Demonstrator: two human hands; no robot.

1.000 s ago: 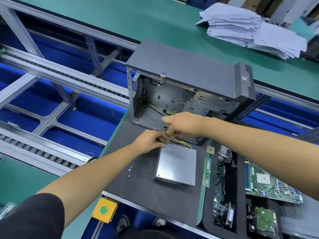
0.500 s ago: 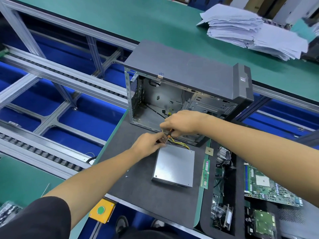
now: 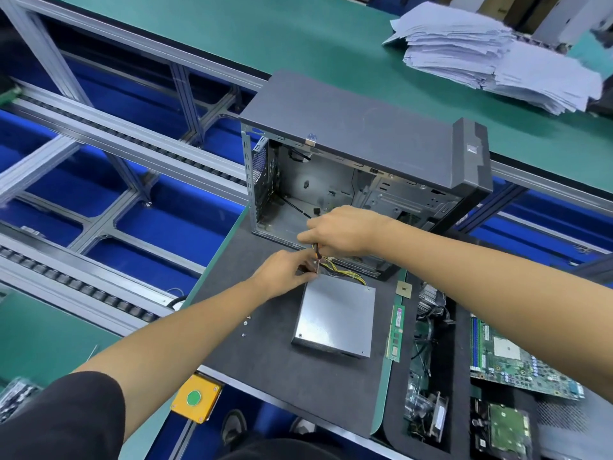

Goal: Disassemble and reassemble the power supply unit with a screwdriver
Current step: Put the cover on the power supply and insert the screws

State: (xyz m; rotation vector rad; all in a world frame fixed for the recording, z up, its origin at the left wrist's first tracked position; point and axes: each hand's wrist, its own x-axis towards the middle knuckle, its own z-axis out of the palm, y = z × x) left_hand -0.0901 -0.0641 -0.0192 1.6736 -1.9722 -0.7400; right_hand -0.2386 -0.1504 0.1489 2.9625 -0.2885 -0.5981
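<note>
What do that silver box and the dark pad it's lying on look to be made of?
The power supply unit looks like bare sheet metal with a brushed, dull-grey finish: it shows soft reflections, folded edges and small screws at the corners. The mat looks like dark grey foam or rubber, matte and finely grained, with no shine; which one is unclear.

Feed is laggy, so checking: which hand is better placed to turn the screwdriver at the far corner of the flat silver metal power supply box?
Right. The right hand already grips the screwdriver above that corner of the silver power supply box; the left hand steadies the tip.
</note>
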